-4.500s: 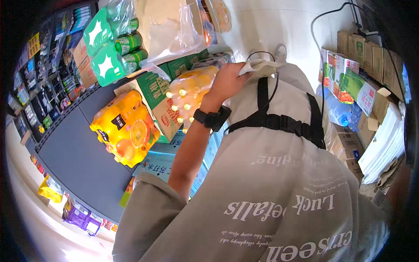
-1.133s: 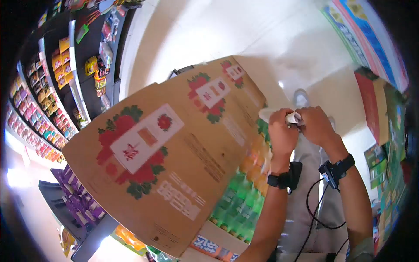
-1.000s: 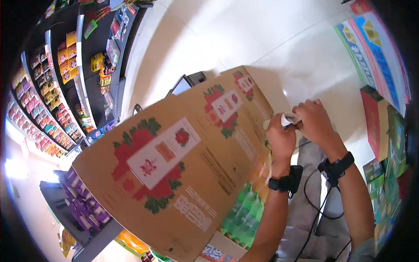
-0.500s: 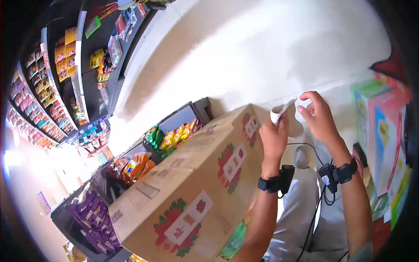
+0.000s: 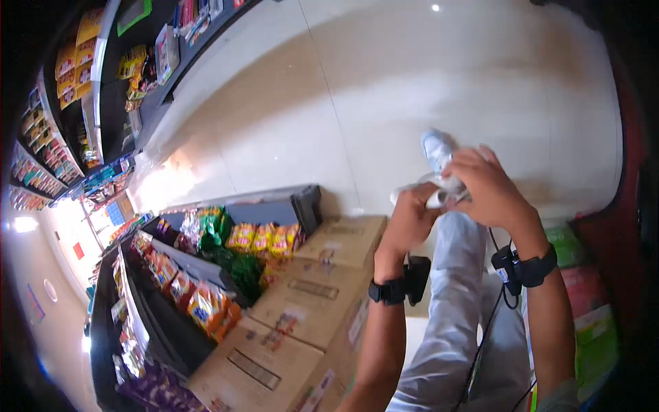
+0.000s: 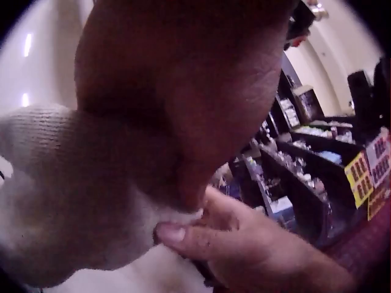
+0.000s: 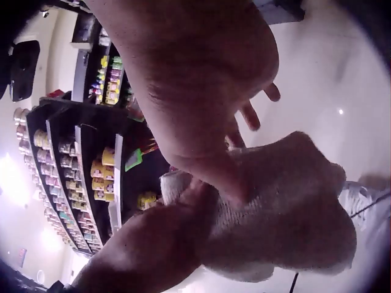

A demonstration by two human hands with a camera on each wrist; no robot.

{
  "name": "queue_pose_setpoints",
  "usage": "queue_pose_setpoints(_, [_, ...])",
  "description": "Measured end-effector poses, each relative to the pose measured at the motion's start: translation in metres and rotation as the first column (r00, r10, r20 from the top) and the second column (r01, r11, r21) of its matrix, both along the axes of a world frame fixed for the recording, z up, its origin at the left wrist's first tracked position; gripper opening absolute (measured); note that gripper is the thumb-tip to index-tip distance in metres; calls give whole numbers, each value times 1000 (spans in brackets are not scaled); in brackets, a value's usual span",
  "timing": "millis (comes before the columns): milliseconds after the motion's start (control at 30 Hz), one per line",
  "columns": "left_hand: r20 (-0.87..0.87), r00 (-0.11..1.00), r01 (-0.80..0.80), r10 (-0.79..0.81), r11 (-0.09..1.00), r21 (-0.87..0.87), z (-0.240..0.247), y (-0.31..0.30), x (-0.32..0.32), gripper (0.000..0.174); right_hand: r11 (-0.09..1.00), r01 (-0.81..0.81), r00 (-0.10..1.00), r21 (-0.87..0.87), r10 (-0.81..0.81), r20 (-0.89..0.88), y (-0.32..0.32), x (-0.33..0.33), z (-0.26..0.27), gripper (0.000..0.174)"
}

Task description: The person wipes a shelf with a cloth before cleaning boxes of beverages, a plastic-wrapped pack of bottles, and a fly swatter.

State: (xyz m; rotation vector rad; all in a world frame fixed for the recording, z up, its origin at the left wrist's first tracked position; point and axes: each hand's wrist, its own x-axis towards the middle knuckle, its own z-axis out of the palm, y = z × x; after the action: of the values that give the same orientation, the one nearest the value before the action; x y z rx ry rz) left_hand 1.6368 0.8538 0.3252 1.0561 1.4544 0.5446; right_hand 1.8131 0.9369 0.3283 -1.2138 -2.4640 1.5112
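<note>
A pale knitted piece, glove-like in shape (image 5: 449,184), is between both hands in front of the legs. The left hand (image 5: 412,220) grips its edge with bent fingers. From the other side the right hand (image 5: 484,189) pinches it, covering part of it. In the left wrist view the knit (image 6: 73,195) hangs below the left hand (image 6: 183,79), with the right thumb on its edge. The right wrist view shows the right thumb over the ribbed part of the knit (image 7: 287,213), beside the left hand (image 7: 153,244); several right fingers extend behind.
Stacked cardboard cartons (image 5: 295,302) stand at the lower left, beside a dark bin of bagged snacks (image 5: 261,237). Stocked shelves (image 5: 103,82) rise at far left. Pale floor (image 5: 384,89) lies ahead. Green and red packages (image 5: 583,288) are at right, and a cable hangs near the right wrist.
The right hand, apart from the knitted piece half a second ago, is back on it. The view has shifted: the cartons sit lower and the snack bin shows more. Earlier, drink packs were nearby.
</note>
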Motion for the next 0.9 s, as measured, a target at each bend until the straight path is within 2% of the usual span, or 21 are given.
queue_pose_setpoints(33, [10,1000,11,-11,1000,-9,1,20,-11,14,969,-34,993,-245,61,104,29,-13,2,46])
queue_pose_setpoints(133, [179,968,-170,178,984,-60,-1,79,-39,13,927,-42,979,-373,112,168,97,-52,-2,44])
queue_pose_setpoints(167, [153,971,-167,186,977,-131,3,98,-50,14,926,-123,972,-358,185,145,118,-62,-3,51])
queue_pose_setpoints(267, [-44,963,-267,266,963,-36,8,168,-79,17,948,-223,956,-229,258,140,186,-97,-6,56])
queue_pose_setpoints(300, [-9,939,-343,344,938,58,4,191,-89,19,977,-183,981,-112,189,42,208,-105,-8,52])
queue_pose_setpoints(400, [-145,867,-475,477,879,50,3,271,-124,26,993,-39,995,-113,48,83,296,-133,-5,57])
queue_pose_setpoints(467, [-233,848,-473,476,878,69,23,329,-140,29,996,64,998,-57,-66,-22,350,-150,-25,48])
queue_pose_setpoints(500, [-184,821,-544,541,838,37,25,354,-148,34,987,153,980,-49,-157,-119,377,-162,-32,40])
queue_pose_setpoints(633, [-227,693,-640,685,729,245,0,436,-202,31,905,376,905,-197,-405,-132,474,-225,-50,38])
queue_pose_setpoints(733, [-294,635,-714,714,688,131,1,500,-234,34,875,391,880,-285,-446,-164,528,-262,-63,26])
queue_pose_setpoints(767, [-345,636,-712,691,697,85,-6,518,-249,34,863,413,854,-293,-478,-206,542,-275,-73,26])
queue_pose_setpoints(867, [-385,651,-679,654,728,89,-5,572,-276,33,860,382,840,-338,-475,-261,581,-310,-83,25])
queue_pose_setpoints(900, [-365,685,-676,631,737,5,-1,586,-285,31,852,398,840,-339,-488,-239,593,-323,-82,23])
